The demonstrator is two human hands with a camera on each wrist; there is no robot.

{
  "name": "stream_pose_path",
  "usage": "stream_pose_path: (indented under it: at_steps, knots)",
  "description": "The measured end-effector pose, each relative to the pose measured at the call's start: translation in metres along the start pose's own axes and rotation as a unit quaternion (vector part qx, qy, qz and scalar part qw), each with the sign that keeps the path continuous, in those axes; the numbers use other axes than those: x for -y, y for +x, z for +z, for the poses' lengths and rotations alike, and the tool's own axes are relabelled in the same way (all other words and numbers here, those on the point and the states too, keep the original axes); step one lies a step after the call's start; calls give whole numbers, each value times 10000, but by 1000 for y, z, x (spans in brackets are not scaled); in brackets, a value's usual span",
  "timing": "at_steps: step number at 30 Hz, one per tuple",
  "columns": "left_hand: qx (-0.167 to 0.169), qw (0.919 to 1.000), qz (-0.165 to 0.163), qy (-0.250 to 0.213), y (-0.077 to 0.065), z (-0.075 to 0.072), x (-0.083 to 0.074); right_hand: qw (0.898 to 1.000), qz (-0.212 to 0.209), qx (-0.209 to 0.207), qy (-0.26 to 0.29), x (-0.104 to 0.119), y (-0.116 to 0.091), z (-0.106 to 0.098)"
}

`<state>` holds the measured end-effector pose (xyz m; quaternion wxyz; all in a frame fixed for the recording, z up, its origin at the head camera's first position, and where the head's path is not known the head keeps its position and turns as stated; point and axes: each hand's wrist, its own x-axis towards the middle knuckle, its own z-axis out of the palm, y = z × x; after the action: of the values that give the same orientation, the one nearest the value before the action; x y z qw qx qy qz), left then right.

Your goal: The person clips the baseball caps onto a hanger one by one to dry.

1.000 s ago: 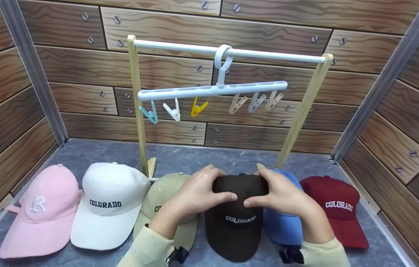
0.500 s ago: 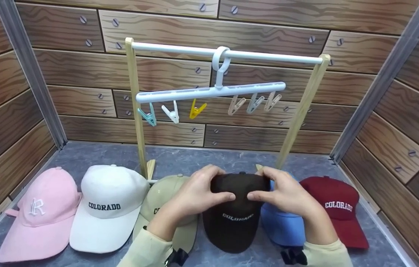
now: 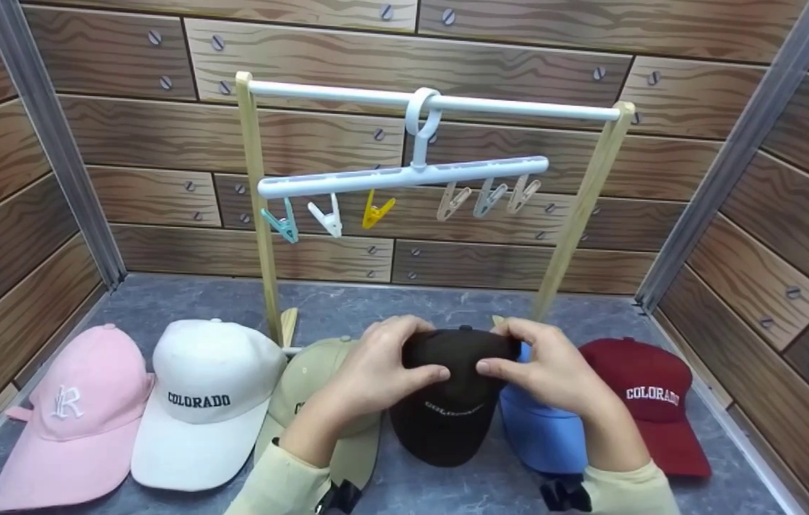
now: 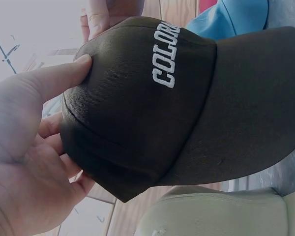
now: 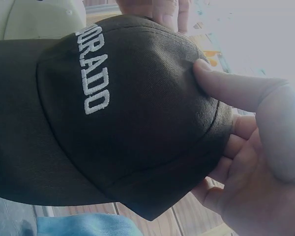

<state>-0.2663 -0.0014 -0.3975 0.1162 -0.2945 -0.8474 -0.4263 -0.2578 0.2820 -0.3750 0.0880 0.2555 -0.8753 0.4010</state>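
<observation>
Left hand (image 3: pixel 381 361) and right hand (image 3: pixel 553 366) grip opposite sides of the dark COLORADO baseball cap (image 3: pixel 450 425), between the beige cap (image 3: pixel 315 375) and the blue cap (image 3: pixel 543 435), partly hiding both; the white cap (image 3: pixel 207 404), pink cap (image 3: pixel 75 429) and maroon cap (image 3: pixel 636 390) flank them, and behind stands a rack (image 3: pixel 518 106) with a six-clip hanger (image 3: pixel 347 180).
</observation>
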Motion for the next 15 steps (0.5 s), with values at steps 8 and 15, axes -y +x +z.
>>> stream_pose_path:
  at_steps: [8,15]
  knots:
    - [-203,9997,42,142,-1,1,-2,9997,-151,-198,-53,3,0,1]
    - [-481,9985,146,225,0,3,-2,9977,-409,-540,-38,5,1,6]
